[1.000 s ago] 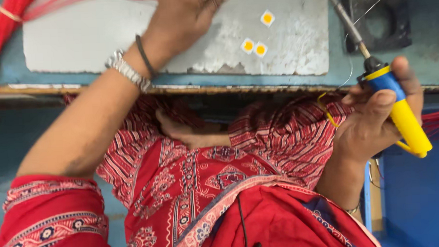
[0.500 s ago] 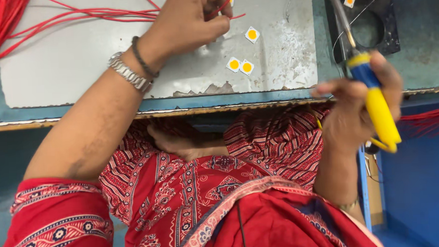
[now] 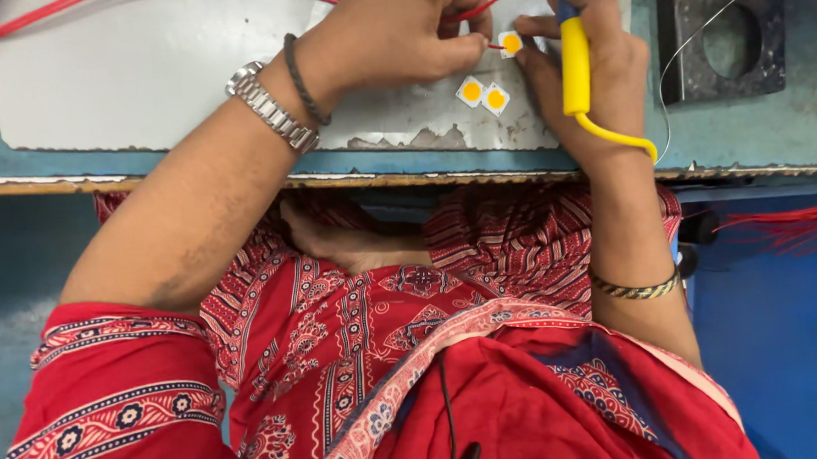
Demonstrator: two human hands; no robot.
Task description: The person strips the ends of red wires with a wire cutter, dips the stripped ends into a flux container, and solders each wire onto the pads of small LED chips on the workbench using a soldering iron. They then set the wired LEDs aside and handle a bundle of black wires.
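Blue bench (image 3: 754, 141), worn grey plate (image 3: 145, 76) lying along its near edge; a dark block (image 3: 721, 37) with a round hole sits toward the far right corner. Since a second ago the right hand (image 3: 594, 65) has come in from beyond the bench's near edge and now rests on the plate, closed around a yellow-handled iron (image 3: 575, 62); its tip is hidden behind the fingers. The left hand (image 3: 400, 32) has stayed on the plate, pinching a red wire (image 3: 481, 8). Both hands now meet at one chip (image 3: 511, 43), so joining looks in hand. The chip is a small white square with an orange disc, near the plate's right edge. Two more chips (image 3: 482, 95) lie just nearer, touching.
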